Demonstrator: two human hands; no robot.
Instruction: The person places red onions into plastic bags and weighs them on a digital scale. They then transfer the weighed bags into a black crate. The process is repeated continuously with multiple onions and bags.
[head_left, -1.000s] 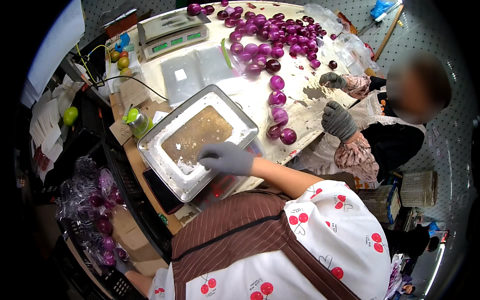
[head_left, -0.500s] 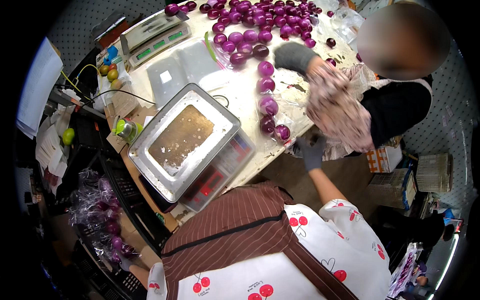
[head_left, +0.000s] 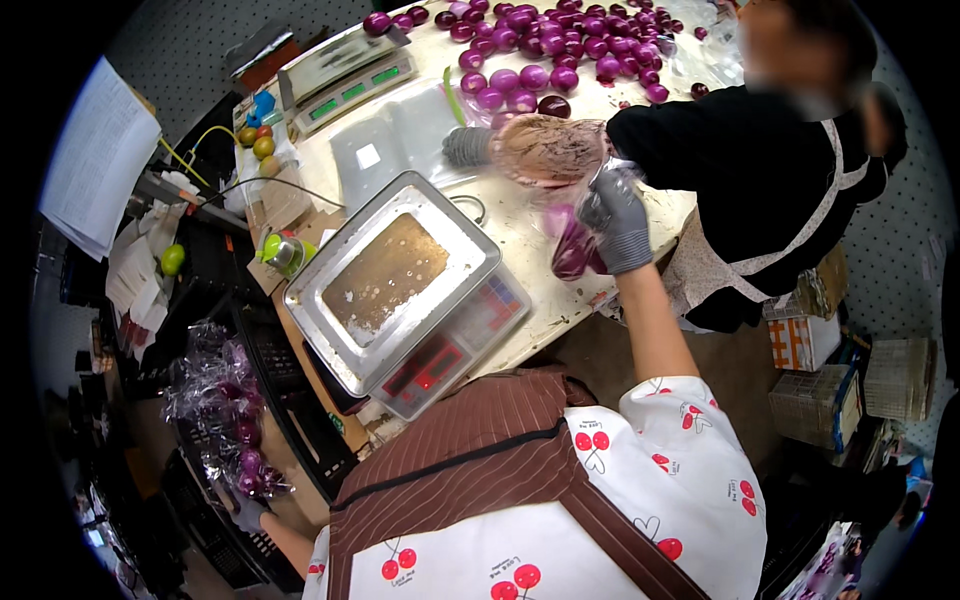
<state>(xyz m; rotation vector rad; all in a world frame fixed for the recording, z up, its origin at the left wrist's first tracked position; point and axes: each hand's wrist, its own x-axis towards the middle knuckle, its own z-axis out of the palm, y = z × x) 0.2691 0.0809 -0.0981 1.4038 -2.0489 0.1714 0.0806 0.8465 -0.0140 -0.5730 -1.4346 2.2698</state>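
Observation:
My right hand, in a grey glove, is closed on the top of a clear plastic bag of purple onions at the table's near edge, right of the scale. My left hand, also gloved, hangs low at the lower left beside bagged purple onions in a dark crate; its grip is not clear. A steel-trayed weighing scale sits empty in front of me. A co-worker in black reaches a patterned sleeve and gloved hand across the table just above my right hand.
Loose purple onions cover the far side of the white table. A second scale and flat clear bags lie at the back left. Papers, cables and green fruit crowd the left. Cartons stand at the right.
My right hand left the scale tray, swung right to the table edge and took hold of the onion bag. The co-worker leaned in and stretched an arm across the table.

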